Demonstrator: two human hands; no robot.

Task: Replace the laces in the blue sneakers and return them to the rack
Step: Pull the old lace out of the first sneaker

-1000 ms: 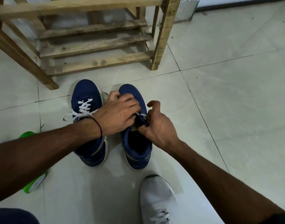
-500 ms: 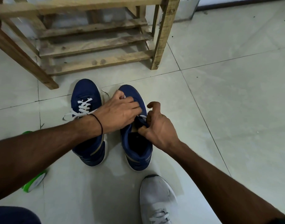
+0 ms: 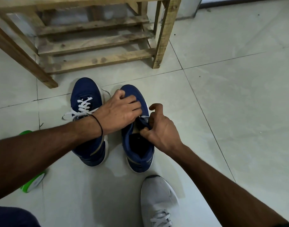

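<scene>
Two blue sneakers stand side by side on the tiled floor in front of a wooden rack [image 3: 98, 59]. The left sneaker [image 3: 86, 94] carries white laces [image 3: 82, 106] with loose ends trailing left. My left hand [image 3: 119, 112] lies over the lacing area of the right sneaker [image 3: 139, 151], fingers curled down on it. My right hand [image 3: 160, 126] pinches the tongue and eyelet edge of that same sneaker, where a short bit of white lace [image 3: 144, 117] shows. Most of that shoe's lacing is hidden under my hands.
A grey sneaker with white laces [image 3: 158, 199] is on my foot at the bottom centre. A green and white object [image 3: 31, 184] lies at the left, partly behind my left forearm. Pale tiled floor [image 3: 238, 104] stretches to the right.
My left hand has crept slightly forward over the right sneaker's toe. My right hand keeps its pinch at the tongue. Both sneakers stay in place.
</scene>
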